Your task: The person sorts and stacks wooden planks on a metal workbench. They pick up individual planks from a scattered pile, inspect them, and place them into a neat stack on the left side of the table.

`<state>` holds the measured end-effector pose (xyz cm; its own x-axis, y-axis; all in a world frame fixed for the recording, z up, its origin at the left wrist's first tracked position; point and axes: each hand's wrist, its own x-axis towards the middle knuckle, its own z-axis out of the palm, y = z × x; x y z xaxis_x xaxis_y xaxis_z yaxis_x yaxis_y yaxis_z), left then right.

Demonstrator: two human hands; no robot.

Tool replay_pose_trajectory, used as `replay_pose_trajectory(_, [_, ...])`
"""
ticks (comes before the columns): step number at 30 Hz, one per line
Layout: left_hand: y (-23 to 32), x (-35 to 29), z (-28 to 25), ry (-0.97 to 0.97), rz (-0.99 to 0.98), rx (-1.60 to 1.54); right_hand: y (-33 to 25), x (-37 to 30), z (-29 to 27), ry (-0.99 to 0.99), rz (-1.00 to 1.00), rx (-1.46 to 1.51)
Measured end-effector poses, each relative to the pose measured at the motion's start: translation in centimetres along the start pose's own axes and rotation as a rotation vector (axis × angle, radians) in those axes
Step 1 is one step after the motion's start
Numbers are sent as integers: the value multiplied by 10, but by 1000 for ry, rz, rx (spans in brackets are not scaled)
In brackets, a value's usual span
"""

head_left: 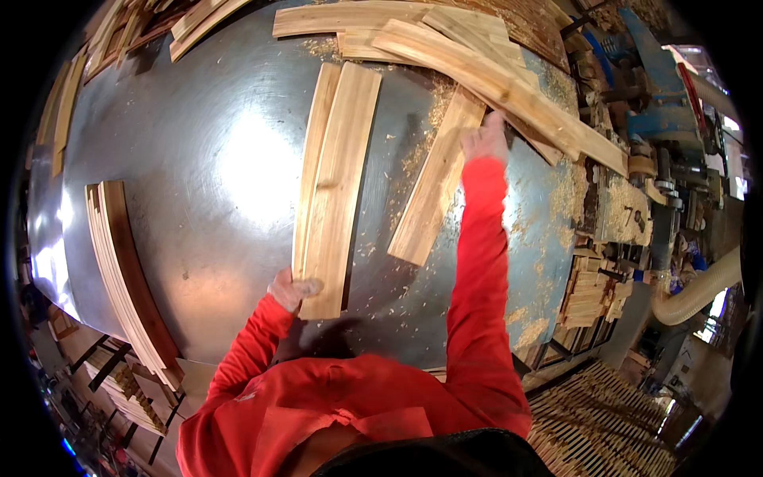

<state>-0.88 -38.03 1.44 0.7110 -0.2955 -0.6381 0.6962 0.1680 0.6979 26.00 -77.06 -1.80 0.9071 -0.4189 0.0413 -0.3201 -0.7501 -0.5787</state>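
My left hand (pixel 292 288) grips the near end of two long pale wooden boards (pixel 338 183) lying side by side, its thumb on top of the wider one. Farther off to the right, my right hand (pixel 486 143) reaches with stretched fingers to the near edge of a long diagonal board (pixel 485 71). Beneath that hand's left side lies a shorter board (pixel 437 183), slanting toward me. Its far end passes under the diagonal board. What the right fingertips touch underneath is hidden.
Shavings are strewn over the metal table (pixel 199 119). More boards (pixel 318 20) lie along its far edge, and a stack of boards (pixel 127 270) stands at left. Blue machinery (pixel 664 87) and a pale hose (pixel 699 290) are at right. Slatted wood (pixel 604 413) sits lower right.
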Motion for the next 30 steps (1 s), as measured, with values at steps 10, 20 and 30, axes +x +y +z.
replay_pose_trajectory(10, [9,-84,-66,568,104,630,-11,24,17,169,94,-2])
replay_pose_trajectory(20, [21,-101,-100,566,15,710,-222,-132,91,-747,-378,-514])
replay_pose_trajectory(30, [0,-97,-78,963,-41,988,-163,-133,121,-635,276,1661])
